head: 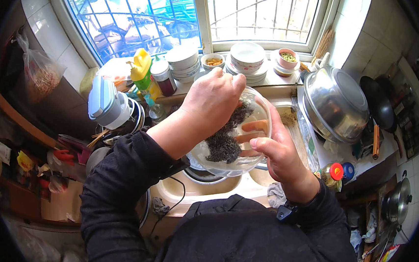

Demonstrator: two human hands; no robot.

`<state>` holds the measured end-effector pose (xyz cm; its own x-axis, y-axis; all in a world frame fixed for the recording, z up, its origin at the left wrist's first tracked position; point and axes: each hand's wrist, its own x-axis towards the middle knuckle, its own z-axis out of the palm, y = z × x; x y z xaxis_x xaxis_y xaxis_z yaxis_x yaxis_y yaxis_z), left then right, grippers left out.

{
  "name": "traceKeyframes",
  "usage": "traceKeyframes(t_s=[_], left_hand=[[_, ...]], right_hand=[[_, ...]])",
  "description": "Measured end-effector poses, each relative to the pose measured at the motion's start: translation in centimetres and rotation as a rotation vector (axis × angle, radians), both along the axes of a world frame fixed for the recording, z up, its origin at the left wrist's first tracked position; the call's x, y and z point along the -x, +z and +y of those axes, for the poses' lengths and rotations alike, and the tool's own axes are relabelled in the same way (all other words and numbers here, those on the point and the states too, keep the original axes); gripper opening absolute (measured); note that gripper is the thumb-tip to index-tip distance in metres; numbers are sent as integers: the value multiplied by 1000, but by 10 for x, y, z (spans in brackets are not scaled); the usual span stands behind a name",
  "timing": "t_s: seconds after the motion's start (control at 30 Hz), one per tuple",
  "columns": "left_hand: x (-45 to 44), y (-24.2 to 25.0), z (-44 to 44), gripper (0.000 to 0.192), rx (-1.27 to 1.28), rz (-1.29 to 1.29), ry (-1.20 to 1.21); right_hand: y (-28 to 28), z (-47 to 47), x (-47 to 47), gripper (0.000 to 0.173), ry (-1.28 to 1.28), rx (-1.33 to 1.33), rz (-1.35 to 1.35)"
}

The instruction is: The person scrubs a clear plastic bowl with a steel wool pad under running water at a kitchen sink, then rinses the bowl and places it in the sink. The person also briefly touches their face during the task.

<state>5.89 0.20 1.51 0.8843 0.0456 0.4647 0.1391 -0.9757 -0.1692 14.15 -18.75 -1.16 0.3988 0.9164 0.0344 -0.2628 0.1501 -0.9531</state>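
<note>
Over the sink (200,196) a clear round plastic container (248,161) is tilted, its inside turned up towards me. My right hand (277,144) grips it at the right, the thumb over the rim and the fingers showing through the clear wall. Dark, fine, clumped material (223,146) lies in the container; I cannot tell exactly what it is. My left hand (214,101) is closed above the container's upper left part, its fingertips hidden. Whether it pinches some of the dark material cannot be seen. Below the container, a round metal-rimmed vessel (206,179) sits in the sink, partly hidden.
Stacked bowls (183,59), more bowls on plates (248,56), a yellow jug (141,68) and a dark-filled jar (164,79) line the windowsill. A large steel basin (334,102) and a wok (377,99) stand right. A red-lidded jar (334,173) is near my right forearm. A cloth (276,195) lies on the sink's edge.
</note>
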Motion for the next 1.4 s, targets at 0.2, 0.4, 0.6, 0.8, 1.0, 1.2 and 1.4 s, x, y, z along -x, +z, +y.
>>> traceKeyframes(t_s=[0.2, 0.4, 0.6, 0.8, 1.0, 1.2, 1.4], left_hand=[[-3, -1, 3, 36, -52, -30, -75], [-4, -3, 0, 37, -31, -29, -40], [-3, -1, 1, 37, -85, -7, -59], [0, 5, -4, 34, 39, 21, -5], [11, 10, -3, 32, 150, 40, 53], [12, 12, -5, 30, 79, 44, 77], [5, 11, -12, 34, -48, -98, 120]], right_hand=[[-3, 0, -3, 91, -4, 5, 24], [-2, 0, -4, 88, 1, 4, 20], [0, -4, -6, 86, 48, -4, 97], [-2, -2, -12, 86, 23, -67, 29], [-2, -9, -15, 85, -19, -42, 54], [0, -9, -13, 86, -2, -45, 29], [7, -11, -5, 88, 35, -40, 32]])
